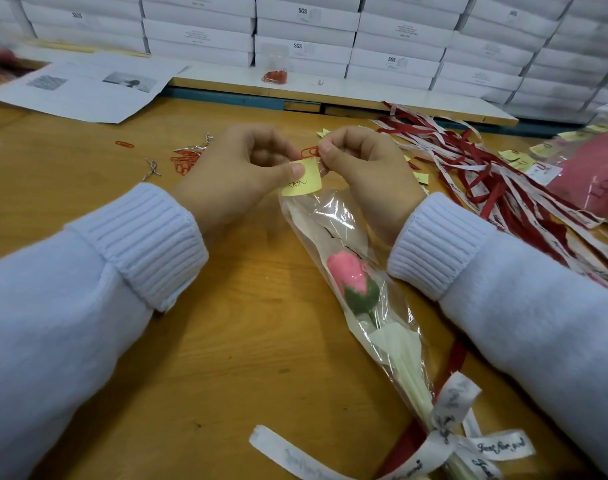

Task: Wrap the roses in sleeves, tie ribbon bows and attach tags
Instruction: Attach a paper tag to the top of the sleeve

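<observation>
Sleeved rose [347,275] on a wooden table [243,341]
Left hand [240,168] pinches the yellow tag [304,183] at the sleeve [333,216] top; right hand [361,168] pinches a red paper clip [309,152]; loose ribbons [468,161] heaped at right; white boxes [306,29] stacked behind.

yellow tag [301,181], red paperclip [309,152], pink rose [347,277]

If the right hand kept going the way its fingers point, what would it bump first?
Probably the left hand. The right hand pinches a red paper clip, and its fingertips point sideways at the left hand's fingers, close by above the yellow tag. Depth is unclear.
</observation>
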